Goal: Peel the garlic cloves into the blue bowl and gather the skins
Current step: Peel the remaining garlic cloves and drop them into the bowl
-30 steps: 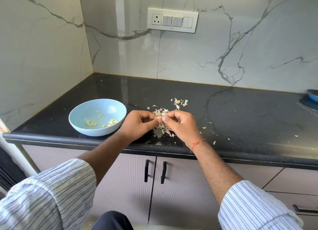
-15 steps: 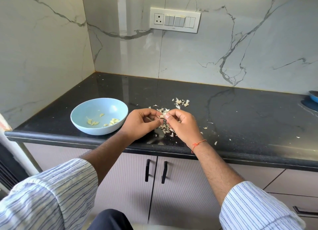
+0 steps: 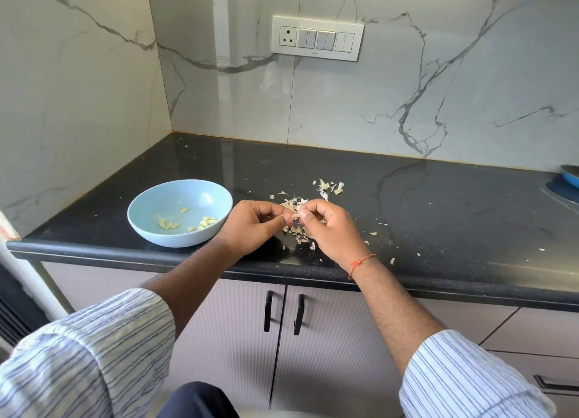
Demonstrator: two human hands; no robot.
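A light blue bowl (image 3: 147, 211) stands on the black counter at the left, with several peeled cloves (image 3: 205, 222) in its bottom. Just right of it my left hand (image 3: 253, 226) and my right hand (image 3: 332, 229) meet fingertip to fingertip and pinch a small garlic clove (image 3: 296, 216) between them, above the counter. Beneath and behind the hands lies a loose pile of pale garlic skins (image 3: 294, 203). A smaller clump of skins (image 3: 330, 187) lies further back. The clove is mostly hidden by my fingers.
The black counter (image 3: 438, 204) ends in a front edge just under my wrists, with cupboard doors below. Marble walls close the back and left. Stray skin flakes (image 3: 391, 261) dot the counter to the right. A blue dish (image 3: 570, 176) sits at the far right edge.
Both hands stay together over the skin pile; the fingers have shifted slightly on the clove. The view has drifted a little.
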